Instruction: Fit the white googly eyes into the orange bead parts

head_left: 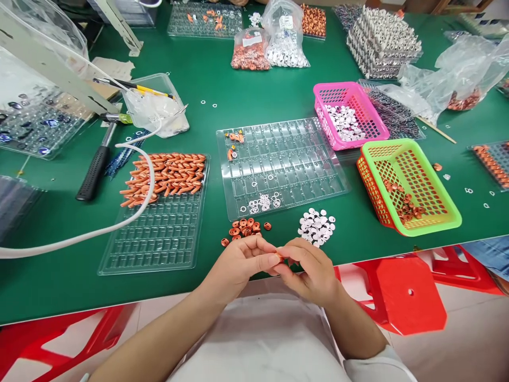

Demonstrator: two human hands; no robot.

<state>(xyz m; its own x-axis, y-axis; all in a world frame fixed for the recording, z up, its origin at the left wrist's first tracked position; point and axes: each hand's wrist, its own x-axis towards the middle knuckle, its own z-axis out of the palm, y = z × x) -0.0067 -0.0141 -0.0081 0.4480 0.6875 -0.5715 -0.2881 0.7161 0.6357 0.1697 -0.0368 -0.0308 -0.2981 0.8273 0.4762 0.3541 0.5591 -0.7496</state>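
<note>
My left hand (246,265) and my right hand (312,270) meet at the table's front edge, fingertips pinched together. Between them shows a sliver of a small orange part (280,258); the fingers hide most of it. Just beyond my left hand lies a pile of copper-orange round caps (246,227) with holes. A heap of white discs (317,227) is just past my right hand. Farther in, a clear compartment tray (284,164) holds white rings (263,202) near its front edge and a few orange pieces (235,138) at its back left corner.
At left, another clear tray (155,233) carries rows of orange pieces (167,178), crossed by a white hose (147,196). A hammer (95,167) lies beyond. A pink basket (338,140) and a green basket (437,225) stand right. A red stool (411,297) is below.
</note>
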